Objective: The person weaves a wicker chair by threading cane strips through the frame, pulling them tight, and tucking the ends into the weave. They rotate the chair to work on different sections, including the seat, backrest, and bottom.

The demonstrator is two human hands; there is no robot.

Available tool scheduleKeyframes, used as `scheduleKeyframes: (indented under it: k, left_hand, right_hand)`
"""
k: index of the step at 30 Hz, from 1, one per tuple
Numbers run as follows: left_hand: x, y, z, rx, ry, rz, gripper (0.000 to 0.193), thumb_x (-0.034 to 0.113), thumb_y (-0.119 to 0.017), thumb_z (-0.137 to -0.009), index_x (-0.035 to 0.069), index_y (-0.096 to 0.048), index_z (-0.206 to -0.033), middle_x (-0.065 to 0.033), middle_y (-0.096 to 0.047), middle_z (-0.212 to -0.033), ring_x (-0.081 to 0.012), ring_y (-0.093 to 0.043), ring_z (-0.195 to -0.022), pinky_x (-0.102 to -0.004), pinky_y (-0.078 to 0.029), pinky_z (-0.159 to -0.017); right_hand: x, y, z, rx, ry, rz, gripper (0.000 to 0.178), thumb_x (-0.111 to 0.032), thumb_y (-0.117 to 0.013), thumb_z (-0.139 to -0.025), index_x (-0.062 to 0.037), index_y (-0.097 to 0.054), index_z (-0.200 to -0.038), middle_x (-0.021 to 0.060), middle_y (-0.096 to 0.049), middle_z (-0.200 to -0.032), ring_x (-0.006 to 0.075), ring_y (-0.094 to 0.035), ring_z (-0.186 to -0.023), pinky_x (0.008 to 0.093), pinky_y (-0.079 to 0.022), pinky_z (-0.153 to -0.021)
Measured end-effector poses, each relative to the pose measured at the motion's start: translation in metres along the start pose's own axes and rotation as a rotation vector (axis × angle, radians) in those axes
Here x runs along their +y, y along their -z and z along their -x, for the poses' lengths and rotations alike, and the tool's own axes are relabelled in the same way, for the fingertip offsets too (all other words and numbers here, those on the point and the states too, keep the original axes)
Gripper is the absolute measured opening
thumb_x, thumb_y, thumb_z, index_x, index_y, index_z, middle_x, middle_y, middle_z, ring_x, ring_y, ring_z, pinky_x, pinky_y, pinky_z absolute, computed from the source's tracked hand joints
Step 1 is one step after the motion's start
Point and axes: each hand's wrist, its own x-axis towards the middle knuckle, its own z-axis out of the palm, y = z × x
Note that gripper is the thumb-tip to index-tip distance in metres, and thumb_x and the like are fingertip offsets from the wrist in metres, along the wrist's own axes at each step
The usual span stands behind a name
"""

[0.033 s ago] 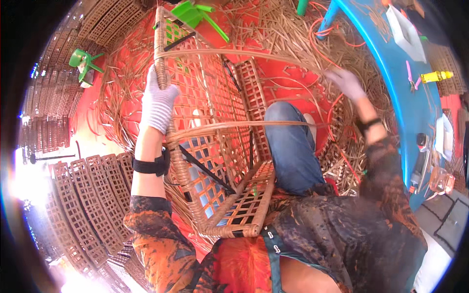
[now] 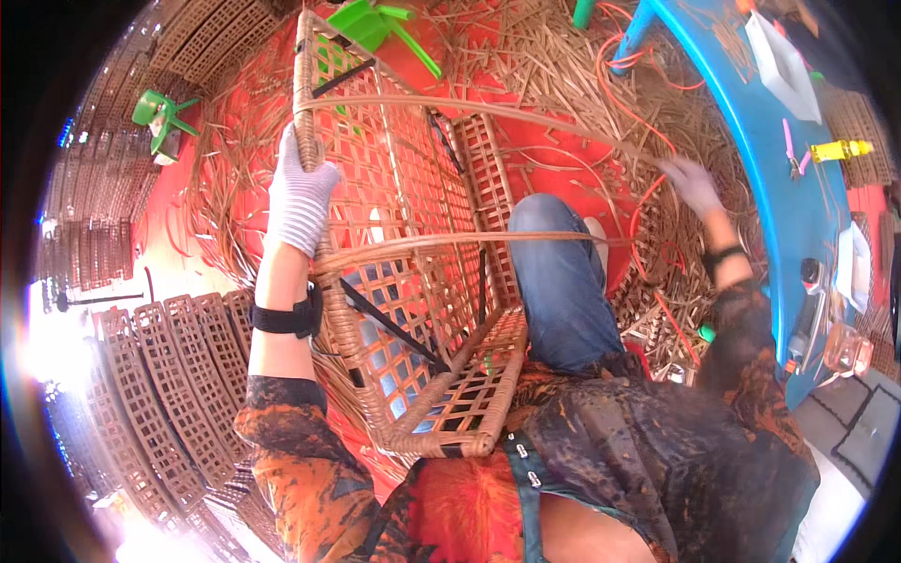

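Two strands led off the woven frame (image 2: pixel 364 380), which stood tilted in front of the person, its near end against the lap. Left grip (image 2: pixel 302 197), gloved, was clamped on the frame's wrapped edge; the right grip (image 2: pixel 693 186) was raised well off to the side, near the far end of the upper strand (image 2: pixel 469 102) (hand blurred; could not tell whether its fingers were closed on it). Main risk, as judged: slack. Should the right grip lose tension, the upper strand could sag and sit loose on the edge. Second risk: snagging. The lower strand (image 2: pixel 554 235) crossed over the denim knee (image 2: pixel 558 272), so a shift of that leg might drag it sideways; an orange cord (image 2: pixel 678 328) and loose strips (image 2: pixel 526 47) lay under the right arm's path and could catch a trailing end. Third: a hard pull to the right might twist the frame, since only the left grip was seen steadying its upper part. The right sleeve, near the blue tabletop (image 2: pixel 798 225), could also bump its edge.
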Motion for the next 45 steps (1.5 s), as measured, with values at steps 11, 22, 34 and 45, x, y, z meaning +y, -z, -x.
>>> scheduleKeyframes:
  k: [11, 22, 34, 45]
  left_hand:
    - [-0.014, -0.01, -0.008, -0.01, -0.002, -0.028, 0.074, 0.019, -0.061, -0.075, 0.009, -0.031, -0.142, -0.0188, -0.062, -0.109, -0.0246, -0.063, -0.092, -0.0325, -0.047, -0.084]
    - [0.003, -0.009, 0.003, -0.012, -0.065, 0.072, 0.07, 0.005, -0.059, -0.077, 0.003, -0.03, -0.14, -0.0079, -0.06, -0.09, -0.0106, -0.051, -0.06, -0.0239, -0.044, -0.053]
    - [0.003, -0.012, -0.007, -0.049, -0.092, 0.235, 0.067, 0.005, -0.057, -0.077, 0.006, -0.033, -0.139, -0.0093, -0.06, -0.094, -0.0134, -0.058, -0.069, -0.0245, -0.048, -0.057]
    - [-0.013, 0.0, -0.009, -0.09, -0.096, 0.12, 0.065, 0.006, -0.053, -0.081, 0.005, -0.029, -0.141, -0.0127, -0.066, -0.095, -0.0141, -0.064, -0.076, -0.0228, -0.049, -0.056]
  right_hand:
    - [0.047, -0.014, 0.051, -0.242, -0.125, 0.555, 0.049, -0.04, -0.057, -0.085, -0.004, -0.055, -0.118, 0.0198, -0.058, -0.115, 0.0359, -0.056, -0.106, 0.0433, -0.044, -0.091]
    - [-0.358, -0.105, -0.111, 0.329, 0.659, -0.084, 0.071, -0.042, -0.069, -0.074, -0.0082, -0.043, -0.131, 0.0188, -0.052, -0.124, 0.0331, -0.051, -0.115, 0.0435, -0.041, -0.097]
    - [-0.342, -0.125, -0.112, -0.699, 0.349, -0.563, 0.039, -0.04, -0.052, -0.092, -0.0055, -0.063, -0.106, 0.007, -0.067, -0.088, 0.0131, -0.062, -0.069, 0.0291, -0.051, -0.067]
    - [-0.257, -0.048, 0.027, -1.489, 0.02, -0.913, 0.036, -0.034, -0.042, -0.097, -0.004, -0.06, -0.103, 0.0071, -0.062, -0.072, 0.0171, -0.061, -0.064, 0.0304, -0.05, -0.054]
